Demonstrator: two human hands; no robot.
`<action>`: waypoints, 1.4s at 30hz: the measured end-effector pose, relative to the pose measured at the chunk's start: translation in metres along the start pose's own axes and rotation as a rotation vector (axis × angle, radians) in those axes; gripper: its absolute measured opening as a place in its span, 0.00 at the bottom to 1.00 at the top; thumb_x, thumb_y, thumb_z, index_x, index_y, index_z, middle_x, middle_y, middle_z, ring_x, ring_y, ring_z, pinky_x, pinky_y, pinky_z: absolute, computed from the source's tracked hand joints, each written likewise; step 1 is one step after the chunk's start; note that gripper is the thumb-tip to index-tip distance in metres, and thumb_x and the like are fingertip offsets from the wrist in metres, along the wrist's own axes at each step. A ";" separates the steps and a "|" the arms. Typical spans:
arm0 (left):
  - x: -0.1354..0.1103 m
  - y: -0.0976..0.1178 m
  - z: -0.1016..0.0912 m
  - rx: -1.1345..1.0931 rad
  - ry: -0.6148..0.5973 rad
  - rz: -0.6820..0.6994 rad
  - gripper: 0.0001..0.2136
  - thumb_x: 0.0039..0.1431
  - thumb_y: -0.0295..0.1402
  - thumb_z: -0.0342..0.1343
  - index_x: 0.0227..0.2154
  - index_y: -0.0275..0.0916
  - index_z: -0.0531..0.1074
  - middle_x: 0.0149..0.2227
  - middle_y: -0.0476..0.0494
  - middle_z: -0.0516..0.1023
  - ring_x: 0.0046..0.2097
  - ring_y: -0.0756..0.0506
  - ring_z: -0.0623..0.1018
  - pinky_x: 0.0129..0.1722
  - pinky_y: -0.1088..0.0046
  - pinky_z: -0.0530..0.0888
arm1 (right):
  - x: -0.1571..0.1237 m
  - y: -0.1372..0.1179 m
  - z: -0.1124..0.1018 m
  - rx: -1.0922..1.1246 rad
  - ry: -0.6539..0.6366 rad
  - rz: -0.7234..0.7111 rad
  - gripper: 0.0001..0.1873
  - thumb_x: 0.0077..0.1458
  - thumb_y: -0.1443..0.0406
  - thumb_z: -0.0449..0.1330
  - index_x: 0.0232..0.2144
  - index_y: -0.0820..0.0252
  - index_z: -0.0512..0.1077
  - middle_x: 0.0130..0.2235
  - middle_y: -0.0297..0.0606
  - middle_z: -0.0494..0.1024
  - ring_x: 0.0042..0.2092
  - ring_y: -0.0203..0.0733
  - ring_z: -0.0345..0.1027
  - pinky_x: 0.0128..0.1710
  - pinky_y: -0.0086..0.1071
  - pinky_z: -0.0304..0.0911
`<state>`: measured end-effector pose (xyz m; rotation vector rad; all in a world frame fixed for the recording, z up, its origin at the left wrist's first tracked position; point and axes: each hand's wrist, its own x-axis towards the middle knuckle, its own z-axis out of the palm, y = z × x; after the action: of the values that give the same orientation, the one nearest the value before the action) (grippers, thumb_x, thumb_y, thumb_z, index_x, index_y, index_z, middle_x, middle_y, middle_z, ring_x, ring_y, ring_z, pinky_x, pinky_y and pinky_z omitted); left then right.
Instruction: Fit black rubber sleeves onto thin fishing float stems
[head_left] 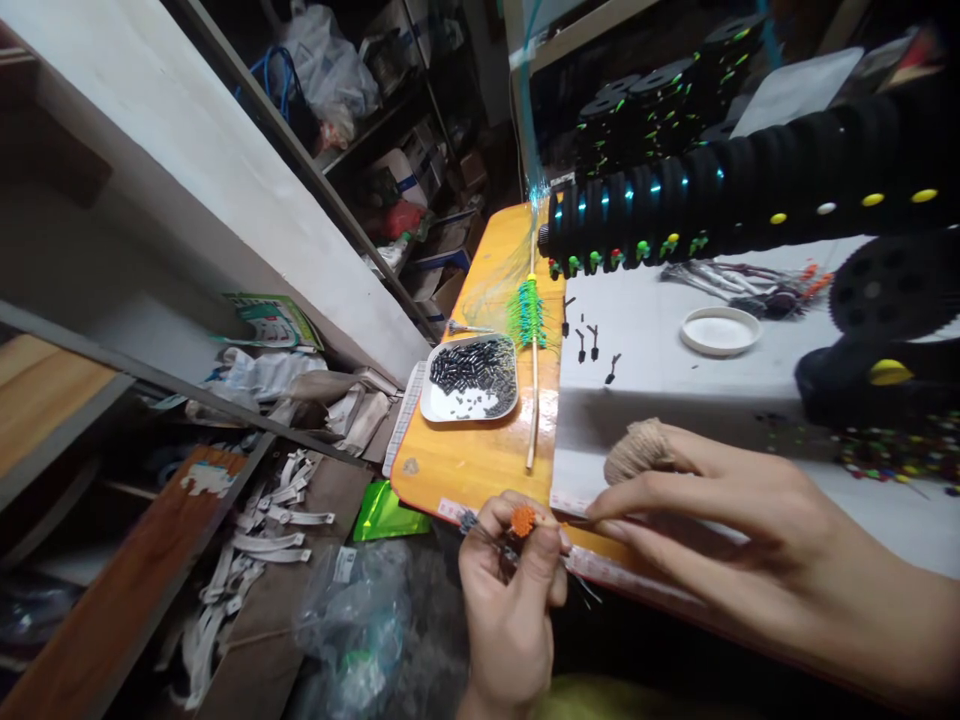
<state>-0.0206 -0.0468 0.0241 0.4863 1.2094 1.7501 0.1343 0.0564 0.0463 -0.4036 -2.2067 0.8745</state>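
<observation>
My left hand (514,590) is closed at the table's near edge on a bundle of thin dark strands. An orange round cluster (523,520) pokes up between its thumb and fingers, and grey ends stick out on both sides. Close beside it on the right, my right hand (720,530) pinches something thin and dark that I cannot make out. One finger of that hand wears a beige cloth wrap (639,452). Beyond my hands stands a white tray (469,405) of small black cylinders. A wooden stick (533,420) with green and blue pieces clustered on it lies beside the tray.
Small black pieces (594,342) lie on the white sheet (637,420) near a round white dish (720,332). A ribbed black roller (720,190) with coloured beads spans the upper right. Colourful beads (900,450) lie at the right. Cluttered shelves (420,170) stand at the left.
</observation>
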 end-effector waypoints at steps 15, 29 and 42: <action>0.009 -0.026 -0.003 0.334 -0.155 0.576 0.06 0.69 0.28 0.60 0.34 0.43 0.75 0.32 0.49 0.75 0.31 0.51 0.72 0.25 0.81 0.66 | 0.006 -0.003 0.004 0.270 0.088 0.041 0.07 0.63 0.69 0.67 0.42 0.54 0.82 0.34 0.35 0.80 0.33 0.35 0.76 0.30 0.24 0.70; 0.035 0.022 -0.024 0.293 0.001 0.549 0.17 0.68 0.53 0.57 0.32 0.45 0.72 0.23 0.58 0.60 0.19 0.53 0.52 0.15 0.83 0.56 | 0.009 -0.004 -0.007 -0.151 0.105 -0.101 0.09 0.66 0.75 0.54 0.40 0.58 0.69 0.36 0.39 0.74 0.37 0.36 0.69 0.35 0.26 0.67; 0.048 0.047 -0.051 1.083 0.133 0.650 0.13 0.65 0.37 0.62 0.52 0.45 0.75 0.53 0.38 0.70 0.49 0.40 0.75 0.40 0.67 0.74 | 0.017 -0.005 -0.012 -0.025 0.089 0.038 0.10 0.65 0.64 0.63 0.33 0.54 0.83 0.27 0.34 0.68 0.27 0.36 0.66 0.24 0.28 0.60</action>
<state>-0.1031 -0.0364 0.0349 1.5397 2.2396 1.4733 0.1314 0.0670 0.0642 -0.4892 -2.1369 0.8336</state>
